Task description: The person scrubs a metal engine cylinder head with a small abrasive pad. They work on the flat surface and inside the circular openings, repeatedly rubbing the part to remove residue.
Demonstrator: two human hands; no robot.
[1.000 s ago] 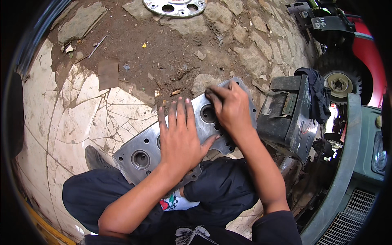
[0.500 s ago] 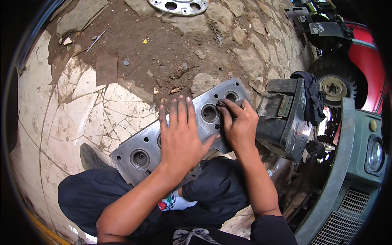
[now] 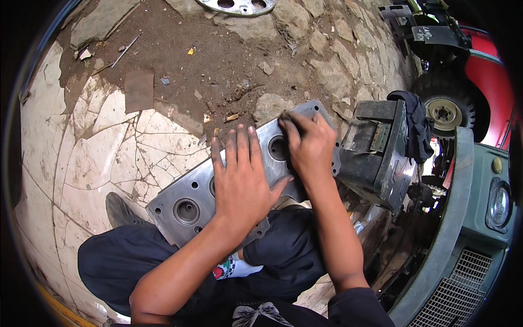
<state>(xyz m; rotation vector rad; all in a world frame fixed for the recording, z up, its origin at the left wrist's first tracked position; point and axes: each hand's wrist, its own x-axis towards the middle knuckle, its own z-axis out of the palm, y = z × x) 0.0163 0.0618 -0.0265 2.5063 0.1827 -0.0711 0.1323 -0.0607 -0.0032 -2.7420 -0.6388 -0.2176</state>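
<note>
A grey metal cylinder head (image 3: 168, 197) rests slanted across my lap, its flat face with round valve recesses and bolt holes turned up. My left hand (image 3: 238, 188) lies flat on its middle, fingers stretched out and thumb apart, covering part of a recess. My right hand (image 3: 313, 144) is closed, its bent, blackened fingertips pressed on the face near the far edge, beside a round recess (image 3: 279, 148). Whatever those fingers pinch, if anything, is hidden beneath them.
Close by on the right stands a black box (image 3: 370, 158) with a dark cloth (image 3: 411, 128) draped over it. Beyond are a green vehicle front (image 3: 485, 191) and a tyre (image 3: 444, 109). A round metal plate (image 3: 239, 10) lies far off on dirt and stones. Cracked pale tiles (image 3: 98, 163) spread leftward.
My right hand has slid a little left and away from me along the face, up to the far edge. My left hand and the cylinder head stay nearly where they were.
</note>
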